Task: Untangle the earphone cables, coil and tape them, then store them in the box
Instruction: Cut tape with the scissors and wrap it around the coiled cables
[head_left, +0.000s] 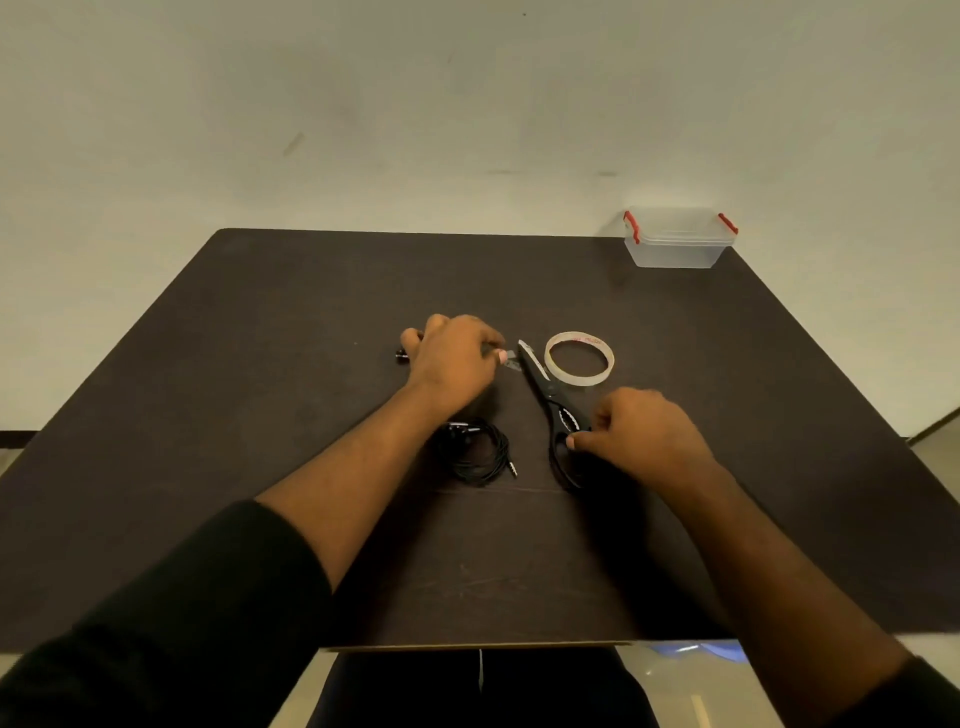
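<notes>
Taping the second coil: a loose strip and a hidden bundle are the weak points.

The left hand (453, 358), at frame centre, is curled over what seems to be a second earphone bundle, mostly hidden beneath it, with a small strip of tape (511, 362) pinched at its fingertips; the right hand (631, 434), lower right of centre, has its fingers curled on the handles of the scissors (550, 395), whose blades point up toward the strip. If that strip folds onto itself or sticks to a finger, it will likely fail to bind, and the hidden coil could spring loose when released. Below the left wrist lies one coiled earphone cable (480, 452); the tape roll (579, 358) sits just right of the blades. The box (675, 241), upper right on the table (260, 338), has its lid on, so it needs opening first.
</notes>
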